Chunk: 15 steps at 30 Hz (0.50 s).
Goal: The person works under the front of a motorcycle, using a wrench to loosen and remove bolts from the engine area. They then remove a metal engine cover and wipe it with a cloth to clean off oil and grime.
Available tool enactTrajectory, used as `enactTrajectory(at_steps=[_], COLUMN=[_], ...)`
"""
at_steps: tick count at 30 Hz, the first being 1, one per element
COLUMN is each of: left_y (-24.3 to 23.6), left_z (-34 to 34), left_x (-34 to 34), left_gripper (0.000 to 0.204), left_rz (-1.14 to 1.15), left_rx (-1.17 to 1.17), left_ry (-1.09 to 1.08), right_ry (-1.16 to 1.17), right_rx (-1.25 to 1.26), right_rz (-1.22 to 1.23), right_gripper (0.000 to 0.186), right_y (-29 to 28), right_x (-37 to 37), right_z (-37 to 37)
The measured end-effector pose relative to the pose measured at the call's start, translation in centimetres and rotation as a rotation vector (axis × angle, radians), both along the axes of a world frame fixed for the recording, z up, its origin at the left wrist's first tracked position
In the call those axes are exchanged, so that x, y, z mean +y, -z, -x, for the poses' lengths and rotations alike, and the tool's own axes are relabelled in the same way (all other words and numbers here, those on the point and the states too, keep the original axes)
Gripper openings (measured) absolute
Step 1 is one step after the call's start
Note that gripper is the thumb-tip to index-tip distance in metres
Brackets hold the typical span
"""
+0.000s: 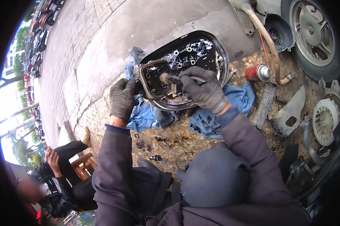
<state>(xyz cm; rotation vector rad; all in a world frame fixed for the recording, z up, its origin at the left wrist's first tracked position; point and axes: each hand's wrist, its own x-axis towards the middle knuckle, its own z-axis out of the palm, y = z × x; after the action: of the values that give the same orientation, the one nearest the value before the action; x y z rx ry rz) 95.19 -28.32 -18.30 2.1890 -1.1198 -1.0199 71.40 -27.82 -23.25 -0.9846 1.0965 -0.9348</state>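
A grimy metal engine cover [155, 79] sits tilted at the near-left edge of a dark oval tray [219, 52] on the pavement, its hollow side facing up and smeared with black oil. The left hand [121, 98], in a dark knit glove, grips the cover's left edge with fingers closed around it. The right hand [202, 88], gloved the same way, is wrapped tight around the handle of a small brush [169, 79] whose pale bristles touch the inside of the cover.

The tray holds dark liquid and a few bolts and small parts. Under and around it lie crumpled blue rags [215, 113], stained with oil. Just right of the tray a red spray can [257, 72] lies on its side, with a tan hose [268, 41] curving past it. Farther right are grey plastic covers [290, 113], a white fan wheel [325, 118] and a scooter wheel [313, 30] at the top corner. The ground here is wet and stained. At the lower left another person [57, 180] in dark clothes sits on a wooden stool [83, 164], well apart from the work
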Motion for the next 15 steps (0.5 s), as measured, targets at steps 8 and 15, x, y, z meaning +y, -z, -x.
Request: enactTrajectory(at_steps=[8, 15], left_y=[-0.8, -1.4], left_z=[-0.1, -1.1], left_x=[0.8, 0.7], left_gripper=[0.020, 0.019], left_rz=[-0.013, -0.076], left_rx=[0.031, 0.151], left_ry=[-0.037, -0.019], right_ry=[0.028, 0.145], right_rx=[0.138, 0.578], right_rz=[0.326, 0.221], right_gripper=[0.016, 0.025], right_y=[2.8, 7.4], right_x=[-0.8, -2.6], right_z=[0.0, 4.5])
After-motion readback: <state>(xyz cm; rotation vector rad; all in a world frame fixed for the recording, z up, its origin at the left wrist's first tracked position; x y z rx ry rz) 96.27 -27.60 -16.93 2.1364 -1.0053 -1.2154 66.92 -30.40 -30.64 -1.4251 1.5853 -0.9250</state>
